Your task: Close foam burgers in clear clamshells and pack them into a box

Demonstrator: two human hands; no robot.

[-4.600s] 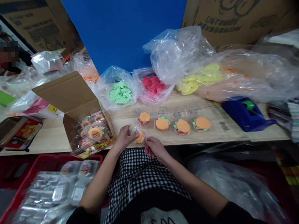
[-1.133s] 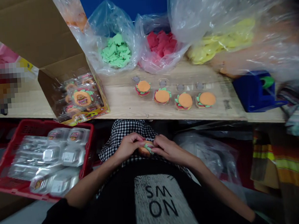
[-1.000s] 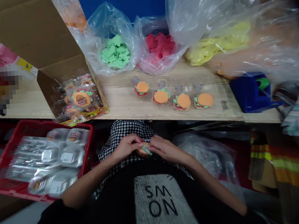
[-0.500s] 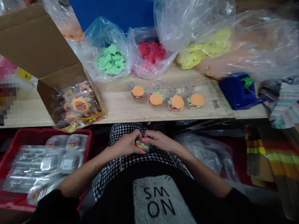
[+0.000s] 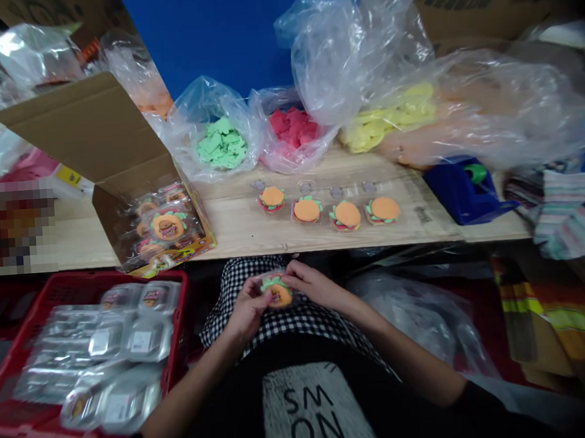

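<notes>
Over my lap, both hands hold one toy burger (image 5: 278, 295) in a clear plastic case, its orange bun with a printed label turned up and green and red layers showing behind. My left hand (image 5: 249, 310) grips its left side, thumb on the front. The fingers of my right hand (image 5: 311, 283) pinch its upper right edge. On the bench ahead stand several more toy burgers (image 5: 308, 210) in open clear cases, plain orange buns on top. At the left, an open cardboard box (image 5: 144, 182) holds several packed burgers (image 5: 169, 226).
Behind the burgers sit plastic bags of green pieces (image 5: 222, 144), red pieces (image 5: 293, 127) and yellow pieces (image 5: 388, 117). A blue tape dispenser (image 5: 463, 190) is at the right, near striped socks (image 5: 570, 209). A red crate (image 5: 178, 347) of clear cases stands low on the left.
The burger has turned so its labelled bun and clear case now show. My hands have opened out from around it to its sides. The head view has tilted up slightly.
</notes>
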